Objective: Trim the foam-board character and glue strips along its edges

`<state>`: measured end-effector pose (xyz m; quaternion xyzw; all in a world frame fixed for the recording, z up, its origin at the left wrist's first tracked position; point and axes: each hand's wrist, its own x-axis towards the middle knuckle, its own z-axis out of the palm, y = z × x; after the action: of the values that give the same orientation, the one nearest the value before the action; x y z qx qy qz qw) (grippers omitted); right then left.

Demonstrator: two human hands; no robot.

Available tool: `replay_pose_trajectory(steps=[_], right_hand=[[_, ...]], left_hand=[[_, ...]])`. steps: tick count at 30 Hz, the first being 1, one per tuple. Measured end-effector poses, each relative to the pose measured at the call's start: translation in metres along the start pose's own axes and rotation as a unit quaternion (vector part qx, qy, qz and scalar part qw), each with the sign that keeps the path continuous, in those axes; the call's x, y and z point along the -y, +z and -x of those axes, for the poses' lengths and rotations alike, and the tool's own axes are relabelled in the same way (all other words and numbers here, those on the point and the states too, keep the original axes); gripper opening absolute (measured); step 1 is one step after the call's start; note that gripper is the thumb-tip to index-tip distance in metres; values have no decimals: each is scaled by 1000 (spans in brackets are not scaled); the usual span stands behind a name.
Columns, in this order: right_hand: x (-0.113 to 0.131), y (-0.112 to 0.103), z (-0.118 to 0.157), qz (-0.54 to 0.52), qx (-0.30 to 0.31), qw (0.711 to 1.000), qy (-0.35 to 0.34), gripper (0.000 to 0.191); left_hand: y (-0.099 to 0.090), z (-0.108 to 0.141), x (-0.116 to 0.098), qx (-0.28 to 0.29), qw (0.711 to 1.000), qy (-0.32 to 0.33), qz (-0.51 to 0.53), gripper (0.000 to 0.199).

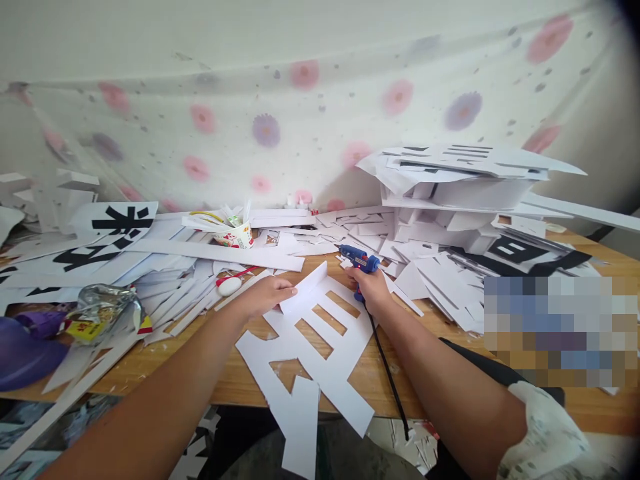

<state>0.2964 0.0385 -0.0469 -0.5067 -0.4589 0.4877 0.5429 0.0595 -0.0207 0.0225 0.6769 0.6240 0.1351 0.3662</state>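
A large white foam-board cut-out (325, 373) with several rectangular openings lies in front of me, its near end hanging past the table edge. My left hand (270, 293) is closed on a white strip (307, 288) that stands on edge along the cut-out's far left side. In my right hand (370, 283) is a blue glue gun (359, 259), gripped by its handle, nozzle pointing left and away from me. Its black cord (387, 373) runs down over the table edge. The nozzle is apart from the strip.
White scraps (195, 287) and board pieces cover much of the wooden table (600, 267). A paper cup (235, 235) holding strips stands at the back. Stacked white boards (460, 180) rise at right. A purple object (25, 353) and shiny packet (107, 310) lie left.
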Motion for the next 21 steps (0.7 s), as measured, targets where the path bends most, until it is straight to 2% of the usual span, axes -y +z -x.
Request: replay_pose_trajectory(steps=[8,16,18,21], right_hand=[[7,0,8,-9,3,999,31,21],[6,-1,7,-37,-6,998,47,23],[6,-2,5,-50,-7,997,52,24],[8,-3,3,-74,-9,996,56,25]], left_hand=[[7,1,13,-31,998,37,39,36],[9,4,17,-44,996,43,71,38],[6,4,19,-63,994,39,85,40],[-7,-2,22,-129,987,16,94,47]])
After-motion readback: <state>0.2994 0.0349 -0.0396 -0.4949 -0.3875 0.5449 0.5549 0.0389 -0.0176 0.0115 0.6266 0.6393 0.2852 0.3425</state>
